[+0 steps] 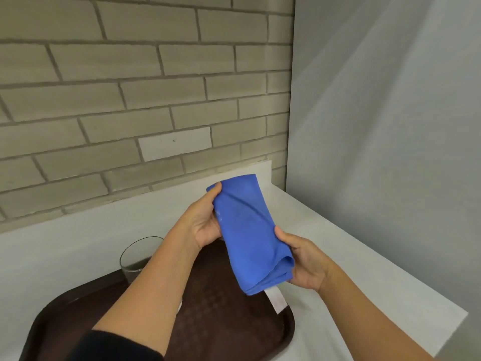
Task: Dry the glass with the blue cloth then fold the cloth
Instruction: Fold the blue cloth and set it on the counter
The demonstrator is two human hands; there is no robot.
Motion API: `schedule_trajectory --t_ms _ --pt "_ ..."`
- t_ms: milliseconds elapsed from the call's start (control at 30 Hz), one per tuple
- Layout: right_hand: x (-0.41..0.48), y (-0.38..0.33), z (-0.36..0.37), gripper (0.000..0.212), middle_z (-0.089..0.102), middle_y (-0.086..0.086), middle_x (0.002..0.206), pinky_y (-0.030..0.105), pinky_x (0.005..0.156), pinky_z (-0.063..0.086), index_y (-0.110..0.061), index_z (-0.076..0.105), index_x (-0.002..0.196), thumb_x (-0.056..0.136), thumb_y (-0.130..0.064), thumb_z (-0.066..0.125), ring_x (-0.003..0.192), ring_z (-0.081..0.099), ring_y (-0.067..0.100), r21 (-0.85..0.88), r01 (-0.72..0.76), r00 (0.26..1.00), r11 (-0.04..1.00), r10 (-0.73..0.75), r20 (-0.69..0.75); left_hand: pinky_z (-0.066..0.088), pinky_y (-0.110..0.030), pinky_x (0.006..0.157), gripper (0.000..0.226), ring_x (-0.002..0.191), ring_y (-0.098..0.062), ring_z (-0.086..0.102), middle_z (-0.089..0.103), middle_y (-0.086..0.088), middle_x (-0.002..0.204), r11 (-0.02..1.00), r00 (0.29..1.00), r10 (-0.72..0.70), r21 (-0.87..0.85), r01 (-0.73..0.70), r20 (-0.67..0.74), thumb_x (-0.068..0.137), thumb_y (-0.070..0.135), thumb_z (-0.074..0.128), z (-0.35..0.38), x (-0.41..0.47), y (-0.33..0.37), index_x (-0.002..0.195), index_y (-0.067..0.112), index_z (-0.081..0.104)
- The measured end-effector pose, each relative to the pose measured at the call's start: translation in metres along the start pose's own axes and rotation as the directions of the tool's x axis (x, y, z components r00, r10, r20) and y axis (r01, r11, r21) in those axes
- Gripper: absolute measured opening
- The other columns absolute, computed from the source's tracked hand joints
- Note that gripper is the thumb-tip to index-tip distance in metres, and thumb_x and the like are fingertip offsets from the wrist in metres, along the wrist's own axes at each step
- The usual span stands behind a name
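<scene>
Dark brown plastic tray [213, 321] fills lower centre. Above it, soft blue microfibre cloth [250, 235] — light, limp, best pinched at its ends — clasped by left hand [205, 222] and right hand [304, 261]. Clear, fragile glass tumbler [138, 256] lower left — ungripped.

I hold the folded blue microfibre cloth [250, 235] above the dark brown plastic tray [221, 308], my left hand [205, 222] gripping its far end, my right hand [304, 261] pinching its near end, where a white label [276, 299] hangs down. A clear drinking glass [138, 256] stands upright at the tray's far left edge, partly behind my left forearm. The tray rests on a white counter [78, 254].
</scene>
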State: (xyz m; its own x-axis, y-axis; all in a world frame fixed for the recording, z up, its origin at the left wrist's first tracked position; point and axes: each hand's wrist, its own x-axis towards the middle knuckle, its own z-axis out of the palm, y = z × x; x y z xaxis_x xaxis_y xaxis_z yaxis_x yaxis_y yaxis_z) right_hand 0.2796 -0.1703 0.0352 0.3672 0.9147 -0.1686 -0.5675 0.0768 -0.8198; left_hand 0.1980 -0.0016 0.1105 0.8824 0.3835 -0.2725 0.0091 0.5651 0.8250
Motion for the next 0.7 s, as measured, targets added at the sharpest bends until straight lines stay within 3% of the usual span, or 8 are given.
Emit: schedule_trajectory --t_ms 133,300,433,500,600,633,700 --pt "0.008 -0.007 -0.031 0.024 0.075 0.003 0.099 0.031 0.075 0.058 -0.017 0.07 0.1 0.077 -0.022 0.064 0.091 0.07 0.019 -0.139 0.0 1.0 0.99 0.001 0.007 0.051 -0.036 0.069 0.032 0.087 -0.022 0.064 0.068 -0.011 0.095 0.999 0.998 0.037 -0.038 -0.039 -0.043 0.09 0.029 0.051 0.011 0.032 -0.02 0.111 0.007 0.058" --pt "0.015 -0.016 -0.062 0.048 0.07 0.003 0.105 0.028 0.076 0.055 -0.011 0.058 0.116 0.069 0.003 0.06 0.097 0.066 0.021 -0.259 -0.038 0.995 0.965 0.059 0.074 0.05 -0.034 0.079 0.039 0.094 -0.024 0.061 0.062 -0.015 0.109 0.996 0.991 0.078 -0.029 -0.081 -0.104 0.09 0.011 0.05 0.017 0.063 -0.035 0.127 0.001 0.048" --pt "0.023 -0.015 -0.069 0.042 0.073 0.001 0.1 0.026 0.072 0.056 -0.015 0.063 0.109 0.068 -0.006 0.067 0.093 0.068 0.019 -0.267 -0.083 0.996 0.96 0.091 0.017 0.043 -0.038 0.092 0.039 0.113 -0.028 0.054 0.052 -0.019 0.133 0.983 0.975 -0.006 -0.182 -0.035 -0.22 0.093 0.015 0.047 0.017 0.081 -0.051 0.129 0.002 0.046" --pt "0.031 -0.009 -0.069 0.046 0.071 0.003 0.105 0.025 0.073 0.055 -0.014 0.061 0.112 0.069 -0.016 0.076 0.096 0.067 0.02 -0.353 -0.087 0.994 0.932 0.056 -0.096 0.041 -0.038 0.092 0.036 0.108 -0.028 0.055 0.052 -0.02 0.133 0.978 0.975 -0.001 -0.203 -0.045 -0.221 0.094 0.016 0.045 0.016 0.087 -0.057 0.127 0.003 0.048" --pt "0.039 -0.005 -0.073 0.044 0.068 0.008 0.11 0.027 0.074 0.055 -0.012 0.059 0.111 0.07 -0.006 0.074 0.095 0.066 0.021 -0.402 -0.107 0.979 0.909 0.025 -0.204 0.045 -0.037 0.084 0.024 0.098 -0.025 0.059 0.057 -0.015 0.124 0.97 0.977 0.046 -0.225 -0.093 -0.207 0.093 0.013 0.045 0.014 0.096 -0.061 0.113 0.008 0.056" --pt "0.039 -0.006 -0.076 0.045 0.067 0.009 0.11 0.028 0.076 0.055 -0.012 0.059 0.111 0.069 -0.002 0.074 0.095 0.065 0.023 -0.4 -0.118 0.979 0.909 0.038 -0.202 0.046 -0.035 0.081 0.025 0.097 -0.024 0.059 0.057 -0.013 0.122 0.968 0.974 0.058 -0.227 -0.108 -0.217 0.093 0.012 0.044 0.013 0.1 -0.062 0.116 0.008 0.055" --pt "0.038 -0.013 -0.084 0.049 0.067 0.006 0.107 0.028 0.074 0.056 -0.014 0.058 0.111 0.068 0.004 0.072 0.094 0.065 0.022 -0.406 -0.127 0.982 0.905 0.059 -0.177 0.045 -0.036 0.084 0.041 0.112 -0.028 0.054 0.051 -0.016 0.133 0.964 0.965 0.053 -0.238 -0.116 -0.258 0.094 0.008 0.042 0.009 0.108 -0.066 0.135 0.009 0.04"
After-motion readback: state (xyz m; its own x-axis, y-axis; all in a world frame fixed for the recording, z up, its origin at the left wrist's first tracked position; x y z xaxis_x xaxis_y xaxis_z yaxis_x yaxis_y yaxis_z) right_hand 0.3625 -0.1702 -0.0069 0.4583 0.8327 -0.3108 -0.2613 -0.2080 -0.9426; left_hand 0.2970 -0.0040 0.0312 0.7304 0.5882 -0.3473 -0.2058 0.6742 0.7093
